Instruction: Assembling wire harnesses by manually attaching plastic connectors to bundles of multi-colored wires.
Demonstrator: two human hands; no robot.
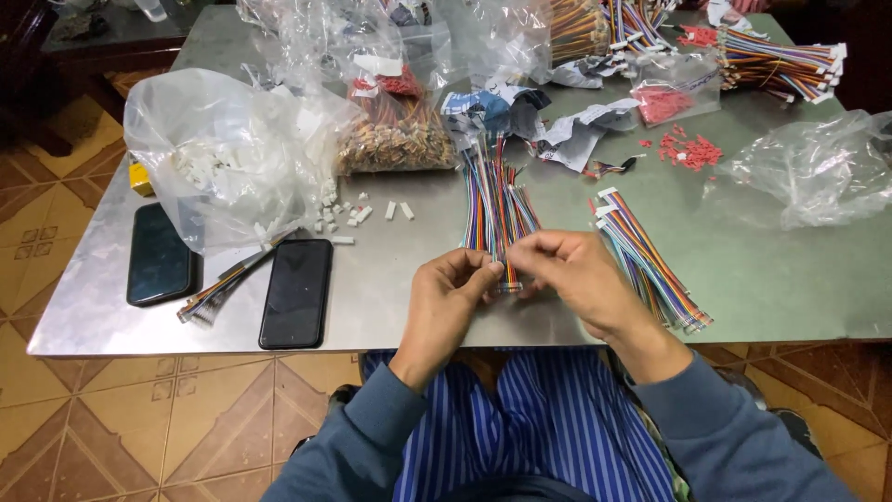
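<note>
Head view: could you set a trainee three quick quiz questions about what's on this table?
1. True or false: both hands pinch the same wire bundle.
2. How many phones lie on the table?
3. Which side of the hands are the phones on: A the person's left, B the person's right?

Key
1. True: left hand and right hand meet at the near end of the wire bundle.
2. Two phones, on the table.
3. A.

The grey metal worktop carries two black phones near its front edge; behind them sits a clear plastic bag of white connectors, and to their right lie bundles of rainbow ribbon wires.
</note>
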